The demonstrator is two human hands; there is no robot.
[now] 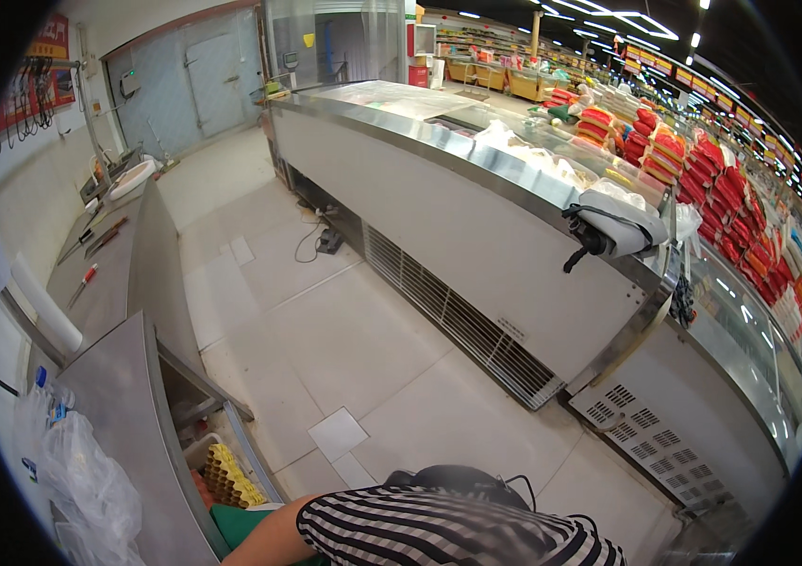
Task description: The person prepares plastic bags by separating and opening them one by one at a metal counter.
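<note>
Neither of my hands is in view. At the bottom edge a bare forearm [277, 530] comes out of a striped sleeve [401, 523], and its hand lies beyond the picture's edge. Close to that forearm, green cloth [242, 523] shows beside a steel cabinet. Yellow egg trays [227, 477] stand inside the cabinet's opening. Clear plastic bags [89, 488] lie on the steel top at the lower left. Farther along the left counter lie a red-handled knife or sharpening tool [84, 284] and other knives [105, 237].
A long refrigerated display case [429, 191] runs along the right, with a grey bundle with black straps [617, 223] on its edge. A black pedal-like device with a cable [330, 241] lies on the tiled floor. The steel counter [104, 297] borders the aisle on the left.
</note>
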